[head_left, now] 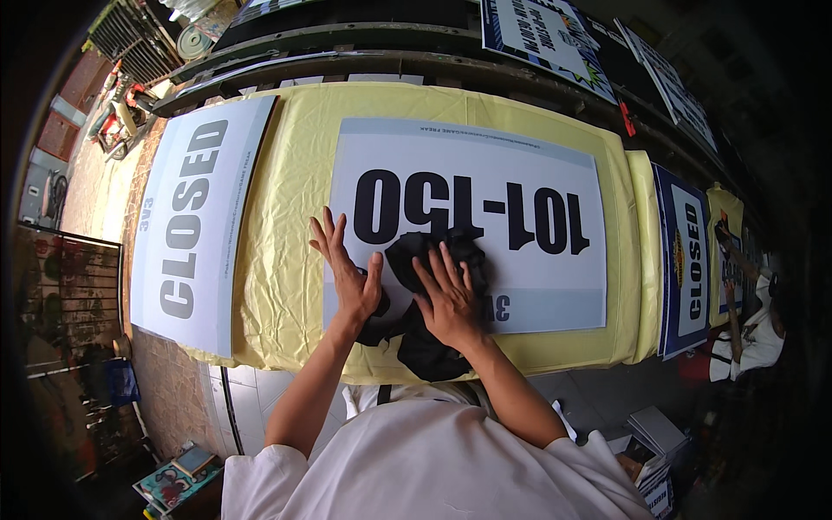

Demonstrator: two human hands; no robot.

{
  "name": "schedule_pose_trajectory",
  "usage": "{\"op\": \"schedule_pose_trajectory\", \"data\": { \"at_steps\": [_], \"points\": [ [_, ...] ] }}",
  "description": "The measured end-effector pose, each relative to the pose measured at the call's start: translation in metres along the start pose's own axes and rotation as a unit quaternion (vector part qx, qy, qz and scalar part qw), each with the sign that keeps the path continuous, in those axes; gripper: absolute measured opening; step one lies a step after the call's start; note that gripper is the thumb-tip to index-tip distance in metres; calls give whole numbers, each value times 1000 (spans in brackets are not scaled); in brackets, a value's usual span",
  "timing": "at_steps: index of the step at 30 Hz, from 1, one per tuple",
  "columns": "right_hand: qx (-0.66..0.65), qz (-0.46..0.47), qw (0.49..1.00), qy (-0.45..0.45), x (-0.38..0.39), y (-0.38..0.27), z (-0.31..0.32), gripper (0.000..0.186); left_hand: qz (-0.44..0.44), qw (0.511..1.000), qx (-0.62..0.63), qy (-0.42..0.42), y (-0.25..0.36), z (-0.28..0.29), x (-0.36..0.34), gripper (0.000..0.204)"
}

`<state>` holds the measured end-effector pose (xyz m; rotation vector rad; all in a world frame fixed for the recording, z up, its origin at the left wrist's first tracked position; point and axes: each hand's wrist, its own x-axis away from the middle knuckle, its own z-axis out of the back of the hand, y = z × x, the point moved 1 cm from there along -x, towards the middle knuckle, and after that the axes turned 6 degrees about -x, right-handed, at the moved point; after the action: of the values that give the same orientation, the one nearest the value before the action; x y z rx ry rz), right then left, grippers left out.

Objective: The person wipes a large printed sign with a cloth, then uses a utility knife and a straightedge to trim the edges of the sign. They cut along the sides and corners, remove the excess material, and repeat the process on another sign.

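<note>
A white sign board (pixel 537 173) with large black print and pale blue-grey bands lies flat, its print upside down to me, on a table covered in crinkled yellow sheeting (pixel 286 173). Over its lower middle a black cloth (pixel 433 351) is bunched, part of it hanging toward the table's near edge. My right hand (pixel 448 299) lies flat on the cloth with its fingers stretched out. Just left of it, my left hand (pixel 351 277) is spread over the board's left side, thumb near the cloth; some cloth shows beside its palm.
Another white sign (pixel 195 225) with grey letters lies at the table's left end. A blue-bordered sign (pixel 689 260) rests to the right, and a co-worker (pixel 752 338) stands beyond it. More printed boards (pixel 555 43) lie on dark racks at the back. Stacked boxes (pixel 654 438) sit below right.
</note>
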<state>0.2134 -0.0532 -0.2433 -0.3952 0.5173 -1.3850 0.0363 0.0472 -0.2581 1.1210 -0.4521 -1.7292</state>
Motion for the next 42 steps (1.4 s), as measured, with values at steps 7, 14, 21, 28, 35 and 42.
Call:
{"op": "schedule_pose_trajectory", "data": {
  "at_steps": [7, 14, 21, 28, 35, 42],
  "points": [
    [-4, -35, 999, 18, 8, -4, 3, 63, -85, 985, 47, -141, 34, -43, -11, 84],
    [174, -303, 923, 164, 63, 136, 73, 65, 25, 989, 52, -134, 9, -35, -21, 94],
    [103, -144, 975, 132, -37, 66, 19, 66, 37, 978, -8, -203, 19, -32, -34, 98],
    [66, -76, 990, 99, -47, 94, 35, 65, 76, 971, -112, -198, 29, -40, -41, 108],
    [230, -326, 896, 197, -44, 264, 118, 67, 47, 968, -120, -214, 39, -44, -41, 117],
    [49, 33, 997, 43, -128, 112, 35, 65, 35, 983, -102, -147, 18, -47, -27, 114]
  ]
}}
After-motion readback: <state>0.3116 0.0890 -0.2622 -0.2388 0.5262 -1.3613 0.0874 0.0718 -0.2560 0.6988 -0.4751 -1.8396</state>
